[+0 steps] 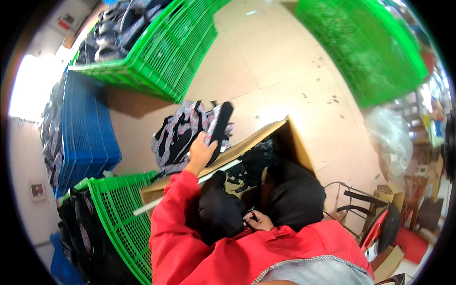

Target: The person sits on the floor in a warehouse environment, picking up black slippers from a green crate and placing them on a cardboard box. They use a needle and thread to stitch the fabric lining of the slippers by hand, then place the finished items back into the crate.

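Note:
My left hand (202, 153) reaches forward past the cardboard box, its fingers closed on a padded fabric piece (220, 129) with a black edge and floral cloth. That piece lies against a pile of similar floral-and-black fabric pieces (178, 133) beyond the box. Close to my body, between my knees, my right hand (258, 221) is curled with its fingers together. Something small and dark shows at its fingertips, too small to name. The open cardboard box (300, 147) stands before my legs, with black scraps (256, 159) inside.
Green crates stand at far left (161, 57), near left (118, 204) and far right (365, 52). A blue crate (88, 128) is at the left. A clear plastic bag (392, 137) and a chair (382, 228) are on the right. Small scraps dot the floor (266, 61).

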Demonstrator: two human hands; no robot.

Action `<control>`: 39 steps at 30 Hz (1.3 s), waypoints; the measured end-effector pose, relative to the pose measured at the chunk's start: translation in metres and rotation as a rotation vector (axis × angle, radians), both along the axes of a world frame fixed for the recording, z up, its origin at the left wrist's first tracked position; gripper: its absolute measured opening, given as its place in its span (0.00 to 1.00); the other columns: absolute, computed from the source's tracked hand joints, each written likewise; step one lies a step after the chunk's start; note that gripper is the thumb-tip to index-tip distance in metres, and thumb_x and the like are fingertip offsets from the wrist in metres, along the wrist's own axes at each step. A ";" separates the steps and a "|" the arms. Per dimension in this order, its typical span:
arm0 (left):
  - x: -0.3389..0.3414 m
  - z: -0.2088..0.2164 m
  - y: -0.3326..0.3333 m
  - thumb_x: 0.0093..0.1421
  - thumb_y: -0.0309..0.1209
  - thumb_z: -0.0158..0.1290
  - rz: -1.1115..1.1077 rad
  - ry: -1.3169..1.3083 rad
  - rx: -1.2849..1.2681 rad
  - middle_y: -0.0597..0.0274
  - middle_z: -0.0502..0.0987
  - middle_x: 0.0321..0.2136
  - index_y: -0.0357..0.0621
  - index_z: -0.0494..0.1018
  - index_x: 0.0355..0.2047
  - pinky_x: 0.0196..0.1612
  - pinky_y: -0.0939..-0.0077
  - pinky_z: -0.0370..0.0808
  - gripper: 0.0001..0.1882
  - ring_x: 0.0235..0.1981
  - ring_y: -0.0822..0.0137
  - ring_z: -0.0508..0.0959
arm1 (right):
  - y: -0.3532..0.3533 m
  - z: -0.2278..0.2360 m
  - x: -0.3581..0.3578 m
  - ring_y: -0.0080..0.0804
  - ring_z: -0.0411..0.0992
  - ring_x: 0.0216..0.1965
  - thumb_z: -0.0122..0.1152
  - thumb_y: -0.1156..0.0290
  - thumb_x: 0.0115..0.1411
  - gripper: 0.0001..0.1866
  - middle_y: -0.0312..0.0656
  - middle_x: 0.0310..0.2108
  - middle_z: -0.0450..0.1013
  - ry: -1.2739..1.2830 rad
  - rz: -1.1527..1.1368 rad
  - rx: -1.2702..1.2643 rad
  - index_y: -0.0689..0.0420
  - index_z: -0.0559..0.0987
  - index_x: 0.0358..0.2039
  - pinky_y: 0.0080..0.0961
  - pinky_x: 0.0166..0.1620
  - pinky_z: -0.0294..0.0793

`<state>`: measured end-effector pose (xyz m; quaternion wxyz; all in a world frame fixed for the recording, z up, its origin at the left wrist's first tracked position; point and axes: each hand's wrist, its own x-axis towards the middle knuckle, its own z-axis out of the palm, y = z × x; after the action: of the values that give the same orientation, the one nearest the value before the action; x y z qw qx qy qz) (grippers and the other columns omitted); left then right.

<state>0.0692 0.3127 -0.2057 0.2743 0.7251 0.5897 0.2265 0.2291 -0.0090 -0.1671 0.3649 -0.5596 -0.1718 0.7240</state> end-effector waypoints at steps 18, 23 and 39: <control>-0.096 0.209 -0.323 0.41 0.27 0.67 -0.248 0.248 0.715 0.50 0.71 0.32 0.38 0.67 0.32 0.39 0.56 0.72 0.21 0.33 0.46 0.72 | -0.059 0.023 0.020 0.18 0.68 0.24 0.54 0.67 0.67 0.08 0.37 0.33 0.77 0.262 -0.151 0.361 0.58 0.73 0.41 0.15 0.29 0.70; -0.091 0.215 -0.387 0.45 0.33 0.64 -0.391 0.309 0.718 0.55 0.72 0.33 0.41 0.70 0.31 0.38 0.58 0.69 0.17 0.33 0.53 0.73 | -0.072 0.097 0.013 0.19 0.70 0.24 0.54 0.62 0.68 0.15 0.38 0.38 0.76 0.252 -0.237 0.441 0.55 0.70 0.50 0.16 0.29 0.71; -0.068 0.258 -0.406 0.45 0.28 0.58 -0.928 0.125 0.204 0.64 0.78 0.27 0.46 0.78 0.30 0.38 0.66 0.72 0.09 0.35 0.62 0.77 | -0.083 0.047 0.003 0.19 0.65 0.17 0.60 0.66 0.62 0.12 0.32 0.26 0.69 0.204 -0.009 0.345 0.51 0.69 0.43 0.18 0.19 0.61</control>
<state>0.0016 -0.0937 0.0526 0.2378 0.9473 0.1937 0.0930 0.2325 -0.0923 -0.1204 0.4741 -0.4133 -0.2528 0.7351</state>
